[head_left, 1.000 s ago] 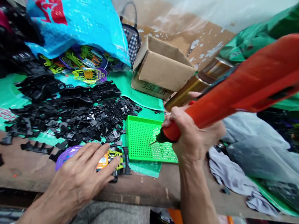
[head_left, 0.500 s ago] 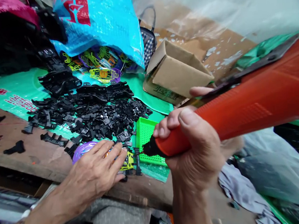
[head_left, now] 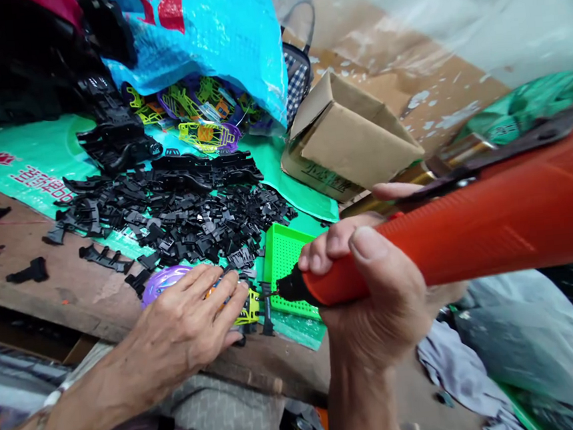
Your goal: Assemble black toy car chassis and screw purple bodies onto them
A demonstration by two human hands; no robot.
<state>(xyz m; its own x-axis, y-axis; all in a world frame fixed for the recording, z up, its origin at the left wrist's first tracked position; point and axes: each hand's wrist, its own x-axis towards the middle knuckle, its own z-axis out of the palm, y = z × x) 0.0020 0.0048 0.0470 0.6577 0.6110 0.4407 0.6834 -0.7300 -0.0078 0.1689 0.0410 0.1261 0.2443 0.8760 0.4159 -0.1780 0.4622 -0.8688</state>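
My right hand (head_left: 374,294) is wrapped round a red electric screwdriver (head_left: 487,214), its black nose and thin bit pointing left. The bit's tip is by a black plastic strip (head_left: 268,313) at the end of a purple-and-yellow plastic toy car part (head_left: 164,280); whether it touches a screw is too small to tell. My left hand (head_left: 190,320) lies over that toy car part with the fingers together, holding it at the bench edge. Its middle is hidden under my fingers. A heap of small black plastic pieces (head_left: 207,222) lies just beyond.
Behind the bit stands a green perforated tray (head_left: 285,258). A blue sack (head_left: 211,41) spills yellow and purple parts at the back, beside an open cardboard box (head_left: 355,142). Larger black mouldings (head_left: 120,142) are piled at the left. Grey cloth (head_left: 450,368) lies at the right.
The camera view has shifted slightly. The screwdriver's rear end sits a little lower in view; both hands keep their holds, and the bit stays at the toy car part's end.
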